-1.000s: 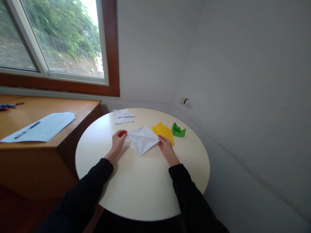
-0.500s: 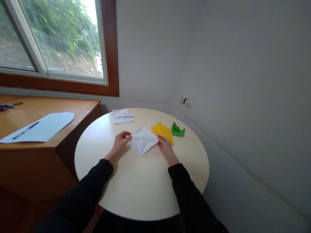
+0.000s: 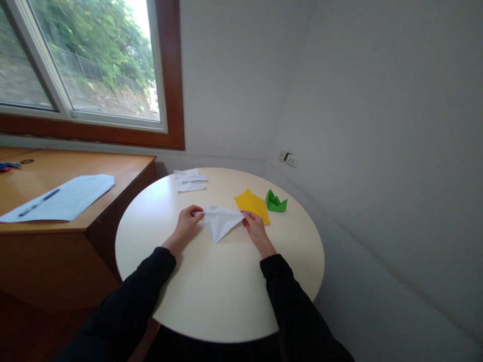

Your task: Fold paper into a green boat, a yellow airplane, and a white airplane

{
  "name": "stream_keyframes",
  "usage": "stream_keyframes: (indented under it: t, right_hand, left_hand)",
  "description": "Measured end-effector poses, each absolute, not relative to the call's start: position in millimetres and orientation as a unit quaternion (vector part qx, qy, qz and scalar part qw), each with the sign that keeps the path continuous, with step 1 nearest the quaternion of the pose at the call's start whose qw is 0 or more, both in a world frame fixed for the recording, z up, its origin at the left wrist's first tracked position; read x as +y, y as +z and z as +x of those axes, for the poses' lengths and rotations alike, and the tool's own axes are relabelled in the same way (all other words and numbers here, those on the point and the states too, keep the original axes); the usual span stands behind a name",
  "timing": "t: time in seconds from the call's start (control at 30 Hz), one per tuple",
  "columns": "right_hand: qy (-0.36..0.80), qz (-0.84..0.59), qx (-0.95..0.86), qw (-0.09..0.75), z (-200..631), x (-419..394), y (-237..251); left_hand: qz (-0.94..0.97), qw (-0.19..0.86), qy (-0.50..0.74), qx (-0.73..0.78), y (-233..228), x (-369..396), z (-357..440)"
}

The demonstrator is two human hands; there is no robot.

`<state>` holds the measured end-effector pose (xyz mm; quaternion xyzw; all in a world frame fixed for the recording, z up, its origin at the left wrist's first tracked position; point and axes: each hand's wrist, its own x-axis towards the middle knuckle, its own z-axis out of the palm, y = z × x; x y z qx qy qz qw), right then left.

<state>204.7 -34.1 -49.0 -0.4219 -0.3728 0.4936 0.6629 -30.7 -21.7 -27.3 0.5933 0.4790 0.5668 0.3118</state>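
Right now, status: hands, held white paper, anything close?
Left hand, right hand: pinching opposite sides. White paper creased, one point toward wearer. Yellow paper close by right hand.

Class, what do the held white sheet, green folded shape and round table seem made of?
White sheet: apparently matte paper, with crisp creases.
Green folded shape: probably matte paper, with pointed folds.
Round table: perhaps laminate, smooth, showing a soft sheen.

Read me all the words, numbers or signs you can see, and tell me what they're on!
There are none I can read.
Sheet on the wooden desk: any marks are too faint to read.
Pen and wall socket: too small and blurred to tell.
White paper in both hands, yellow paper, green folded paper: no writing shows.
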Motion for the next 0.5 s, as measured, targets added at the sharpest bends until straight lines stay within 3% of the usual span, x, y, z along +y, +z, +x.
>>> stream_keyframes:
  t: [0.5]
  right_hand:
    - [0.453,-0.466,-0.432,0.625,203.8,-37.3,-48.7]
  left_hand:
    - [0.591,0.316,0.558,0.489,-33.3,-17.3,-31.5]
